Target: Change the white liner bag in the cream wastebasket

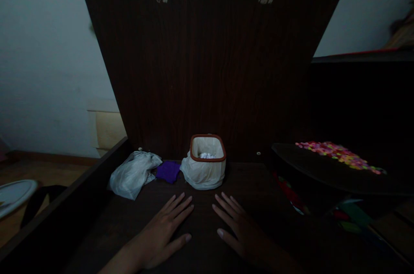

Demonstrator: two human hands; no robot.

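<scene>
My left hand [161, 233] and my right hand [237, 228] lie flat, palms down, side by side on a dark wooden surface [200, 222], fingers stretched forward and slightly spread. Neither holds anything. Just beyond the fingertips stands a small bin [207, 166] with a reddish-brown rim, lined with a white plastic bag and holding crumpled white paper. A purple cloth [168, 171] lies to the left of the bin, and a crumpled clear plastic bag [132, 174] lies further left.
A tall dark wooden panel [210, 71] rises behind the bin. At the right, a dark shelf [323, 170] carries a strip of small multicoloured pieces [339, 154]. A raised dark edge [71, 196] borders the left side; beyond it are floor and a white wall.
</scene>
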